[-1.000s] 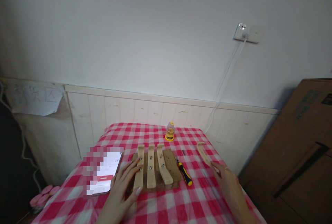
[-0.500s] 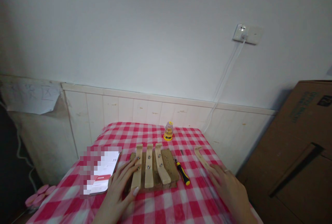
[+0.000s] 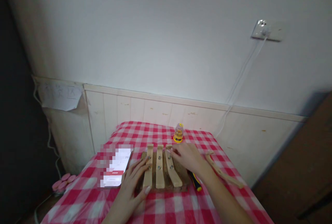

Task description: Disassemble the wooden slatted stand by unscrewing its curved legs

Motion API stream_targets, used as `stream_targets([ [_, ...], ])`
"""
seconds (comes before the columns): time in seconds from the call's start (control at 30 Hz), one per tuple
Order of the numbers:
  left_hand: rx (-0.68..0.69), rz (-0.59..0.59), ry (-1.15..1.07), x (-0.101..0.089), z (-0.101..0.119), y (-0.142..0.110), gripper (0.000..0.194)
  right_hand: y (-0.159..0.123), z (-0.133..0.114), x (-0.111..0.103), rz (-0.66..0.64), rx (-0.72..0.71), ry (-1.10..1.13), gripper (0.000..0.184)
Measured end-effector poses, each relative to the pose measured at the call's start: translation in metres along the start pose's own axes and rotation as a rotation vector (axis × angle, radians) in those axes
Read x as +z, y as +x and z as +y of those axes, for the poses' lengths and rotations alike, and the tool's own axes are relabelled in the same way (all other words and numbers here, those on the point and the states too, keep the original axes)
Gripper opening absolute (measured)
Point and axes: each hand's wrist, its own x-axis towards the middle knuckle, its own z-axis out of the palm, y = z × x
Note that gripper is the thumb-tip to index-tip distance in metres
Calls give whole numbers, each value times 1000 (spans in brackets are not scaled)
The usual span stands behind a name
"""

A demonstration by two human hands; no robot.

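Surface [image 3: 178, 213]: under a red-and-white checked cloth.

Hands: two, apart. Left hand [image 3: 135, 179]: fingers spread, laid across the left bar [image 3: 147, 179], thumb near that bar's near end. Right hand [image 3: 185, 153]: over the board's far right corner, fingertips at the right bar's far end; whether it grips anything cannot be told.

Board [image 3: 182, 176]: brown, flat, middle of the surface, far right corner covered by the right hand.

Bars on board: three, pale wood, side by side, two metal fittings showing on each. Left bar and middle bar [image 3: 159, 176]: long axes run near to far. Right bar [image 3: 173, 175]: bent, near end swung to the right.

Screwdriver [image 3: 196, 183]: black and yellow, right of the board, handle end toward the near right; remainder hidden under the right arm.

Loose bar [image 3: 225, 174]: curved, right of that arm, slanting from far left to near right.

Phone [image 3: 119, 165]: screen lit, partly pixelated, left of the left hand.

Case [image 3: 178, 134]: clear dome, yellow base, upright beyond the right hand; yellowish pieces inside.

Paper [image 3: 61, 97]: far left, marked.

Socket [image 3: 268, 30]: on the wall, white cable [image 3: 242, 68] plugged in.
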Motion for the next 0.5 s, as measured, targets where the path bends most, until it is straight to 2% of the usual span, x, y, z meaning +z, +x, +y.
stream_targets([
  [0.17, -4, -20, 8, -2, 2, -1, 48, 9, 3, 29, 9, -11, -31, 35],
  [0.5, 6, -82, -22, -2, 1, -1, 57, 6, 0, 57, 18, -18, 41, 27],
])
